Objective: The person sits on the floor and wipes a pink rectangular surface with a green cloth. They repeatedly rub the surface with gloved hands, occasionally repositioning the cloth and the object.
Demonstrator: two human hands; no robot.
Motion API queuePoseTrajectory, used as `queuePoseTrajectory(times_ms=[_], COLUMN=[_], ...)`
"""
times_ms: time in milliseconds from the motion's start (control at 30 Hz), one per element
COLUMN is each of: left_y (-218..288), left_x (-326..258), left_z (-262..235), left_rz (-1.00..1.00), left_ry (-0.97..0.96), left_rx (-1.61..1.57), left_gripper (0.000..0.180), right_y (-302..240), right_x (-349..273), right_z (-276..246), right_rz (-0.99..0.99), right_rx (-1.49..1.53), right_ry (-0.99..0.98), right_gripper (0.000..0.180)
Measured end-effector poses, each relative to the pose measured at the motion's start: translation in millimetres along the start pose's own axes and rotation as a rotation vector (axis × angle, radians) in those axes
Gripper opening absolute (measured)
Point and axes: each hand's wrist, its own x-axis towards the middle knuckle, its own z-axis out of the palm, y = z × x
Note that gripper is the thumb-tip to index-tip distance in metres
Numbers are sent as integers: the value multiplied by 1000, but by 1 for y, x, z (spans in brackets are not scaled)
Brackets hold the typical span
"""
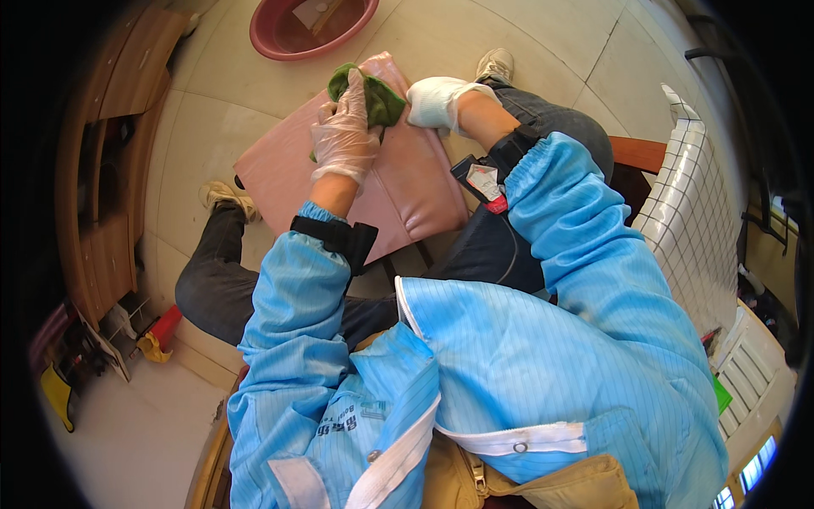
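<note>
A pink leather-like chair [297, 161] stands tilted between my legs, its padded surface facing up and dark legs showing under the near edge. My left hand [346, 144], in a thin clear plastic glove, presses a bunched green cloth [383, 103] onto the chair near its far edge. Its fingers are closed over the cloth, with the index finger stretched along it. My right hand [443, 102] wears a white knitted glove and is closed at the chair's right edge, its fingertips partly hidden.
A dark red plastic basin [280, 49] sits on the tiled floor [441, 34] beyond the chair. Wooden cabinets [110, 195] line the left side. To the right is a table with a white checked cover [678, 204]. A white slatted chair [755, 373] stands behind it.
</note>
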Motion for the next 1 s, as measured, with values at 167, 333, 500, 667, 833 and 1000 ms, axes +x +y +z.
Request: queuePoseTrajectory(times_ms=[167, 333, 500, 667, 833, 1000], left_y=[-1, 13, 17, 20, 28, 28], left_x=[-8, -42, -77, -113, -126, -106], left_z=[-3, -8, -10, -17, -16, -5], left_rz=[106, 190, 297, 407, 417, 421], left_ry=[-40, -134, -247, -316, -199, -141], left_rx=[41, 24, -59, -187, -135, 35], left_gripper=[71, 67, 65, 62, 55, 50], right_y=[-1, -1, 1, 3, 5, 6], right_x=[-1, 2, 3, 1, 3, 9], right_z=[1, 0, -1, 2, 4, 5], right_rz=[-26, -68, -55, -23, -20, -35], right_rx=[29, -4, 13, 134, 204, 125], right_ry=[39, 41, -1, 8, -5, -24], right_gripper=[30, 30, 30, 32, 31, 26])
